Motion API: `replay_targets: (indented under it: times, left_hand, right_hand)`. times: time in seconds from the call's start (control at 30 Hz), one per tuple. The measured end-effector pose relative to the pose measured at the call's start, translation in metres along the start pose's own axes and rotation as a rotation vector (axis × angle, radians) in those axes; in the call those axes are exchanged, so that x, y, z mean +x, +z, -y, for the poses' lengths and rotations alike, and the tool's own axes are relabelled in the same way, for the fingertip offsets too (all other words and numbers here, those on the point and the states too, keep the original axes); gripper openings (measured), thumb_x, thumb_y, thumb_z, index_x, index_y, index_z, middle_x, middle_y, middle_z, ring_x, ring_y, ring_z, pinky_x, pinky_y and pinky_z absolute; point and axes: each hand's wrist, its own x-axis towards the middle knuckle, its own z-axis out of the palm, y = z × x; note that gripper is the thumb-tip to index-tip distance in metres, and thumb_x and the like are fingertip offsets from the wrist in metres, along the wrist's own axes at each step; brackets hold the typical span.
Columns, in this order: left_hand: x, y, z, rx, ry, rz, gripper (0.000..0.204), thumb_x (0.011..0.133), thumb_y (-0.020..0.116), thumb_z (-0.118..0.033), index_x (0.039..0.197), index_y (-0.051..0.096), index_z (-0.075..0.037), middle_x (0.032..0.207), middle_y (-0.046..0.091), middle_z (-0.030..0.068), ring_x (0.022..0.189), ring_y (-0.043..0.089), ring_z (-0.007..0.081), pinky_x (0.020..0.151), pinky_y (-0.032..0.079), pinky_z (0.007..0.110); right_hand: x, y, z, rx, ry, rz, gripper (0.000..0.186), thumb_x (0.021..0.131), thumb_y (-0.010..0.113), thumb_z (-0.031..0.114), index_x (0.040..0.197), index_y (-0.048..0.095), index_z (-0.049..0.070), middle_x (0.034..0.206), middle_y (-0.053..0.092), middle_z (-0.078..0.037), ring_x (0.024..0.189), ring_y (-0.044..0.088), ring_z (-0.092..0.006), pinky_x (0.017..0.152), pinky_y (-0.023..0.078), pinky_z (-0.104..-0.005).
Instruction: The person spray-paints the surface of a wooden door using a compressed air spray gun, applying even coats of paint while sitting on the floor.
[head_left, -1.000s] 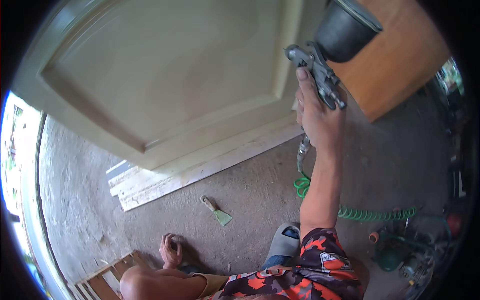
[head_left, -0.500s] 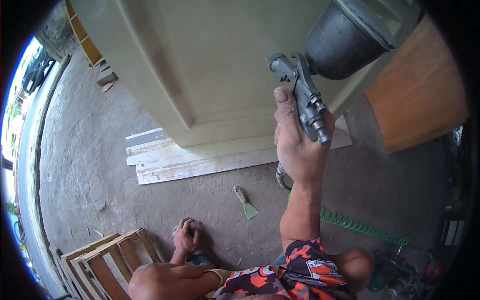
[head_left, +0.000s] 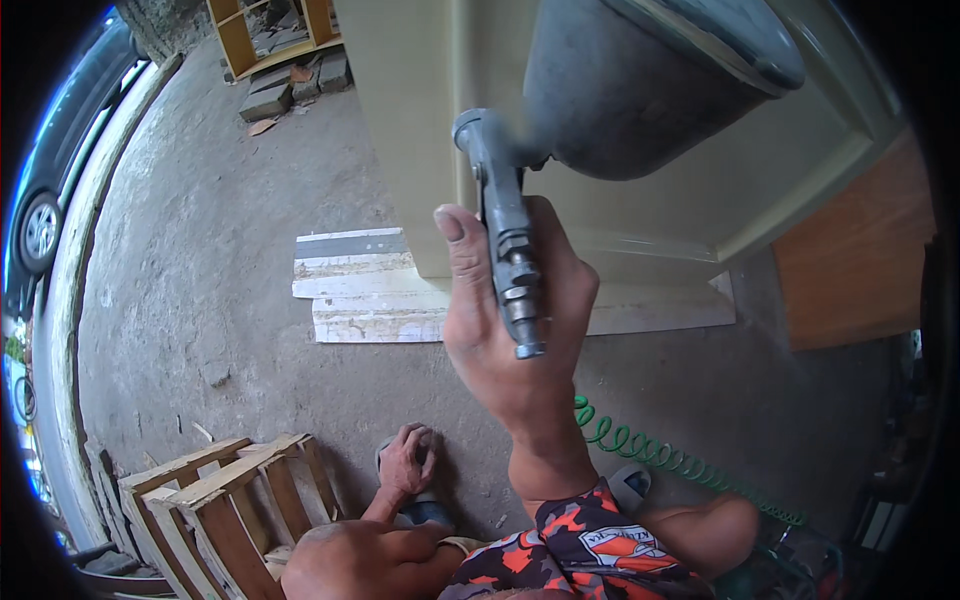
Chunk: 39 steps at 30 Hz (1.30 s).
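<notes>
Before a cream panel (head_left: 640, 218), a grey spray gun (head_left: 505, 225)
Right hand (head_left: 520, 378) grips it; left hand (head_left: 404, 466) curls near a wooden crate (head_left: 240, 470), whether around anything I cannot tell

Shirt (head_left: 510, 567) as landmark: we find 1 printed emblem (head_left: 625, 550) on its right sleeve (head_left: 585, 516), to right of shirt's middle. Emblem has white ground, dark outline, orange-red shape near centre. Dark letters run along it, slanting with cloth. Letters small and blurred; we can tell there is lettering, but no sure word. We can read no other text or number, on shirt or around it.
</notes>
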Motion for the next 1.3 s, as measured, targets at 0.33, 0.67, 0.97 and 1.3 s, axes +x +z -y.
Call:
replay_targets:
  times: [0.33, 0.67, 0.97, 1.3]
  left_hand:
    - [-0.005, 0.005, 0.019, 0.006, 0.031, 0.032, 0.049, 0.091, 0.078, -0.022, 0.138, 0.069, -0.012, 0.143, 0.070, 0.0132, 0.117, 0.075, 0.0387, 0.095, 0.063, 0.049]
    - [-0.002, 0.000, 0.012, -0.017, 0.008, 0.032, 0.049, 0.089, 0.079, -0.021, 0.136, 0.070, -0.014, 0.141, 0.071, 0.0114, 0.117, 0.075, 0.0378, 0.095, 0.063, 0.048]
    - [-0.001, 0.002, 0.008, 0.013, 0.025, -0.002, 0.048, 0.087, 0.078, -0.020, 0.135, 0.072, -0.014, 0.139, 0.072, 0.0115, 0.113, 0.076, 0.0377, 0.092, 0.063, 0.048]
    - [0.002, 0.006, -0.010, 0.041, 0.003, 0.012, 0.048, 0.083, 0.076, -0.013, 0.131, 0.072, -0.011, 0.133, 0.072, 0.0132, 0.097, 0.075, 0.0350, 0.090, 0.060, 0.049]
  right_hand:
    - [-0.012, 0.068, 0.015, 0.004, -0.011, 0.161, 0.018, 0.098, 0.078, 0.002, 0.102, 0.060, -0.001, 0.083, 0.077, -0.019, 0.067, 0.078, -0.0359, 0.061, 0.058, -0.0439]
    - [-0.020, 0.064, 0.005, 0.036, 0.015, 0.117, 0.030, 0.110, 0.081, 0.022, 0.097, 0.063, 0.002, 0.064, 0.055, -0.001, 0.057, 0.049, -0.0073, 0.053, 0.039, -0.0298]
    - [-0.002, -0.013, -0.008, -0.079, 0.057, -0.050, 0.033, 0.111, 0.079, 0.020, 0.093, 0.060, 0.001, 0.068, 0.056, -0.003, 0.063, 0.046, -0.0084, 0.058, 0.039, -0.0308]
    - [0.028, -0.137, -0.047, -0.137, 0.039, -0.130, 0.034, 0.110, 0.080, 0.020, 0.090, 0.063, 0.000, 0.057, 0.051, -0.002, 0.052, 0.047, -0.0071, 0.050, 0.035, -0.0311]
